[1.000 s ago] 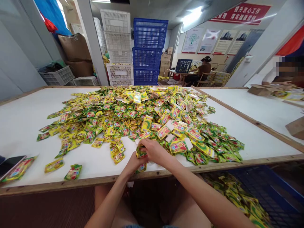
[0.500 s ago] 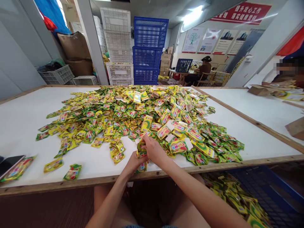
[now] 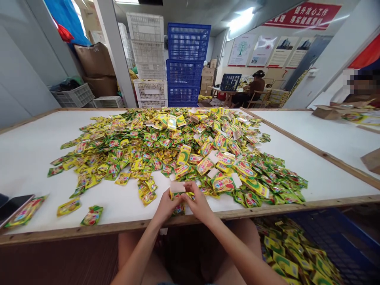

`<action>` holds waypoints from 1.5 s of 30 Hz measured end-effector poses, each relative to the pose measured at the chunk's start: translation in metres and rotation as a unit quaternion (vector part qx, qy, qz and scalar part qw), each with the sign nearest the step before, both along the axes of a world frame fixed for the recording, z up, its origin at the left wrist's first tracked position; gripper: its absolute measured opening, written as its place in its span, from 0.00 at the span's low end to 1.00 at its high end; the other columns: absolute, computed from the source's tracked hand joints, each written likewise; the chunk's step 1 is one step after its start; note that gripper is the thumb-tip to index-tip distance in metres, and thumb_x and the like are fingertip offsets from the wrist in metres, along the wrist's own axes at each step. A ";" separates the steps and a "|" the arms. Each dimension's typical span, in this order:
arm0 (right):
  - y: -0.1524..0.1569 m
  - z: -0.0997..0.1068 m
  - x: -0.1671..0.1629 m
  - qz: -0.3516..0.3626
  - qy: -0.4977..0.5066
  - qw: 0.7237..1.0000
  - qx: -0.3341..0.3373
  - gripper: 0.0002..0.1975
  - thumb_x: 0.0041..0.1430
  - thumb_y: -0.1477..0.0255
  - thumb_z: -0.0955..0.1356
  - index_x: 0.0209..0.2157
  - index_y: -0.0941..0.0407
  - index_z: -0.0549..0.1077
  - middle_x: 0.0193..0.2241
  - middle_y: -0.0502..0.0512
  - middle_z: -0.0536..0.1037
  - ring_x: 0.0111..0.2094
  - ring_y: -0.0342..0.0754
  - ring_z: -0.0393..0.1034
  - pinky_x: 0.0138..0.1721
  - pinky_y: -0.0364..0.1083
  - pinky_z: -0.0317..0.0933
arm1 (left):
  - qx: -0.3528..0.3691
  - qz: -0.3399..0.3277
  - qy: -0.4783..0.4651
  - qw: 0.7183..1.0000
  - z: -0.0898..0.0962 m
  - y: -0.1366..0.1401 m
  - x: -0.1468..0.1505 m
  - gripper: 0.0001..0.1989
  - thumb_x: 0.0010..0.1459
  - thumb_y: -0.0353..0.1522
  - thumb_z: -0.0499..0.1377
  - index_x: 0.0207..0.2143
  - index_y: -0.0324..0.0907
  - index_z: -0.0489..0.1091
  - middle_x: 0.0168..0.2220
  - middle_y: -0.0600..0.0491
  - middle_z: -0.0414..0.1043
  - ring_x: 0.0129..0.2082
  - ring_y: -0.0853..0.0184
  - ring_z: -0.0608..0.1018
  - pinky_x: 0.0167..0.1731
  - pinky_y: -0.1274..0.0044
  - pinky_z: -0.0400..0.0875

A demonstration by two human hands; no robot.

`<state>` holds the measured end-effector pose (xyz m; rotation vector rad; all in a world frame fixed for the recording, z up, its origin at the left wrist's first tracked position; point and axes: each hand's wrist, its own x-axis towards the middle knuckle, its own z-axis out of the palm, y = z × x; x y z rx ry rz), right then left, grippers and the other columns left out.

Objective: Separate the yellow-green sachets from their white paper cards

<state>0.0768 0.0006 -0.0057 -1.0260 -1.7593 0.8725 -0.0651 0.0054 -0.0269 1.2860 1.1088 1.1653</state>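
A small printed carton (image 3: 177,190) with a pale raised flap is held between my two hands near the table's front edge. My left hand (image 3: 166,205) grips its left side. On the right side, the fingers of my right hand (image 3: 196,201) close round the carton by its flap. Whatever is inside the carton is hidden. A green sachet (image 3: 179,209) lies just below it, partly covered by my hands. Right of my hands lie several yellow-green cartons (image 3: 224,183) with white flaps. Beyond stretches a large heap of small green and yellow sachets (image 3: 130,138).
A phone (image 3: 14,208) and loose sachets lie at the left of the white table (image 3: 118,208). A wooden strip (image 3: 314,150) divides the table on the right. Below right, a blue crate (image 3: 350,245) stands by packed cartons. Stacked crates (image 3: 188,63) rise behind; a person (image 3: 255,87) sits far back.
My right hand has come down from the carton's top to its right side. The pale flap now shows upright, and a carton lies exposed on the heap behind my hands.
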 end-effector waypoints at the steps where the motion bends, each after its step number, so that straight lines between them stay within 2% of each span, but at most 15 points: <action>1: -0.001 -0.004 0.000 0.000 0.043 0.999 -0.023 0.12 0.56 0.72 0.64 0.44 0.53 0.62 0.39 0.54 0.72 0.39 0.46 0.67 0.41 0.47 0.62 | 0.004 0.003 -0.003 1.000 0.002 -0.004 -0.001 0.21 0.45 0.36 0.62 0.42 0.39 0.63 0.38 0.49 0.72 0.37 0.65 0.74 0.38 0.74 0.68; 3: -0.002 -0.010 -0.001 0.005 0.091 0.995 -0.049 0.12 0.56 0.72 0.64 0.42 0.53 0.60 0.36 0.53 0.73 0.36 0.45 0.69 0.39 0.46 0.63 | 0.016 0.020 -0.017 1.000 0.004 -0.013 -0.003 0.26 0.46 0.36 0.62 0.47 0.43 0.56 0.39 0.50 0.71 0.36 0.66 0.75 0.37 0.74 0.69; 5: -0.002 -0.014 -0.002 -0.002 0.091 0.995 -0.048 0.11 0.56 0.72 0.64 0.41 0.53 0.61 0.34 0.52 0.73 0.35 0.45 0.69 0.38 0.45 0.63 | 0.032 0.039 -0.023 0.998 0.006 -0.021 -0.006 0.27 0.49 0.36 0.60 0.49 0.45 0.51 0.39 0.51 0.70 0.36 0.67 0.75 0.36 0.74 0.69; 7: -0.001 -0.015 -0.002 -0.011 0.057 0.998 -0.024 0.09 0.56 0.72 0.63 0.40 0.54 0.65 0.34 0.53 0.73 0.36 0.46 0.69 0.39 0.45 0.62 | 0.049 0.040 -0.001 0.998 0.007 -0.026 -0.010 0.21 0.52 0.35 0.58 0.47 0.45 0.54 0.39 0.52 0.70 0.36 0.67 0.75 0.37 0.75 0.69; 9: 0.001 -0.013 -0.002 -0.011 0.013 1.000 0.009 0.07 0.57 0.72 0.62 0.38 0.55 0.68 0.34 0.54 0.73 0.37 0.46 0.68 0.39 0.46 0.62 | 0.058 0.026 0.042 0.997 0.007 -0.026 -0.014 0.13 0.54 0.36 0.56 0.41 0.43 0.61 0.35 0.52 0.70 0.34 0.67 0.75 0.36 0.75 0.69; 11: 0.004 -0.009 -0.002 -0.009 -0.013 0.999 0.039 0.07 0.58 0.73 0.62 0.34 0.55 0.71 0.34 0.54 0.73 0.38 0.47 0.67 0.40 0.46 0.61 | 0.069 0.021 0.078 0.994 0.009 -0.023 -0.017 0.09 0.54 0.36 0.55 0.35 0.41 0.66 0.32 0.52 0.71 0.34 0.65 0.74 0.36 0.75 0.68; 13: 0.006 -0.005 -0.003 -0.012 -0.007 0.998 0.053 0.07 0.57 0.73 0.62 0.33 0.55 0.72 0.34 0.54 0.73 0.38 0.46 0.67 0.41 0.46 0.61 | 0.092 0.028 0.080 0.992 0.011 -0.020 -0.018 0.08 0.54 0.35 0.55 0.33 0.40 0.68 0.36 0.50 0.71 0.39 0.63 0.73 0.40 0.73 0.68; 16: 0.008 -0.001 -0.004 -0.027 0.032 0.998 0.040 0.09 0.57 0.74 0.63 0.40 0.55 0.69 0.33 0.53 0.73 0.36 0.45 0.68 0.39 0.44 0.62 | 0.114 0.049 0.019 0.992 0.014 -0.017 -0.016 0.10 0.54 0.33 0.55 0.40 0.42 0.65 0.40 0.49 0.70 0.44 0.63 0.72 0.44 0.71 0.67; 18: 0.006 0.000 -0.005 -0.017 0.037 0.998 0.042 0.10 0.57 0.74 0.63 0.41 0.55 0.69 0.33 0.53 0.74 0.36 0.45 0.68 0.39 0.45 0.62 | 0.117 0.059 0.003 0.991 0.016 -0.019 -0.015 0.11 0.54 0.32 0.56 0.41 0.42 0.64 0.39 0.49 0.71 0.43 0.64 0.73 0.44 0.71 0.67; 22: 0.000 0.002 -0.006 0.007 0.008 0.997 0.071 0.06 0.56 0.71 0.64 0.34 0.55 0.72 0.35 0.54 0.74 0.40 0.47 0.68 0.43 0.46 0.61 | 0.118 0.043 0.054 0.991 0.023 -0.023 -0.017 0.07 0.53 0.34 0.56 0.32 0.40 0.69 0.38 0.48 0.73 0.41 0.63 0.74 0.44 0.72 0.67; 32: 0.001 0.009 -0.015 -0.055 -0.017 0.998 0.037 0.08 0.58 0.70 0.62 0.32 0.56 0.71 0.27 0.52 0.74 0.29 0.44 0.67 0.32 0.42 0.61 | 0.085 0.074 0.081 0.990 0.023 -0.016 -0.017 0.08 0.53 0.36 0.57 0.32 0.40 0.69 0.30 0.52 0.72 0.31 0.67 0.73 0.34 0.77 0.67; 35: 0.001 0.007 -0.015 -0.061 -0.028 0.997 0.046 0.08 0.58 0.70 0.62 0.31 0.56 0.71 0.27 0.52 0.73 0.30 0.44 0.67 0.33 0.43 0.61 | 0.090 0.070 0.080 0.990 0.020 -0.016 -0.019 0.09 0.54 0.36 0.56 0.33 0.40 0.70 0.30 0.52 0.73 0.31 0.67 0.73 0.33 0.77 0.67; 38: -0.004 -0.002 -0.012 -0.048 -0.013 0.997 0.061 0.07 0.57 0.70 0.63 0.34 0.56 0.71 0.31 0.53 0.74 0.34 0.46 0.68 0.37 0.44 0.62 | 0.126 0.074 0.093 0.985 0.016 -0.018 -0.024 0.08 0.53 0.36 0.57 0.33 0.42 0.73 0.34 0.51 0.73 0.37 0.64 0.73 0.37 0.75 0.68; 41: -0.009 -0.009 -0.011 -0.032 0.016 0.998 0.046 0.07 0.57 0.71 0.64 0.37 0.55 0.71 0.33 0.53 0.75 0.36 0.46 0.69 0.38 0.45 0.63 | 0.161 0.066 0.110 0.979 0.014 -0.021 -0.028 0.08 0.52 0.34 0.58 0.34 0.44 0.74 0.35 0.50 0.73 0.38 0.64 0.73 0.39 0.73 0.68; 45: -0.015 -0.011 -0.015 -0.053 0.037 0.997 0.035 0.06 0.56 0.72 0.64 0.35 0.54 0.72 0.32 0.53 0.75 0.36 0.47 0.69 0.38 0.46 0.63 | 0.178 0.078 0.112 0.975 0.015 -0.028 -0.023 0.08 0.52 0.33 0.58 0.35 0.46 0.75 0.35 0.51 0.73 0.38 0.64 0.74 0.40 0.72 0.68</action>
